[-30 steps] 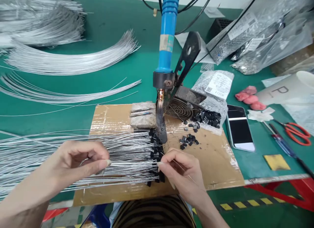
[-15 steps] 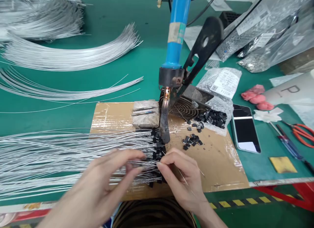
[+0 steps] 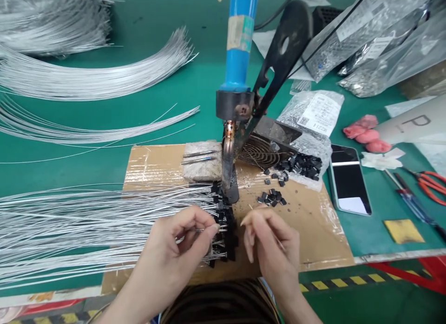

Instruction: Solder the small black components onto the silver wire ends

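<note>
My left hand (image 3: 184,249) is closed, thumb and forefinger pinching a thin silver-white wire near its end. Beneath it spreads a wide row of similar wires (image 3: 87,212), their right-hand ends capped with small black connectors (image 3: 228,231). Just right of those ends, over the cardboard (image 3: 313,236), my right hand (image 3: 273,240) is curled around a thin, needle-like rod; only short bits of it show, so its kind is unclear. Right above the connectors, the blue hot-air gun (image 3: 239,50) points its bent metal nozzle (image 3: 228,161) downward.
Loose black pieces (image 3: 273,197) lie on the cardboard beside an open bag (image 3: 313,115) of more. Two thin metal rods rest on a wrapped block (image 3: 202,171). A phone (image 3: 350,180), a yellow sponge (image 3: 404,231) and orange-handled pliers (image 3: 432,187) are rightward; wire bundles (image 3: 104,82) lie upper left.
My left hand has moved right and closed its pinch on a wire near the connectors. My right hand has drawn back to the right, away from the wire ends. The view has shifted slightly.
</note>
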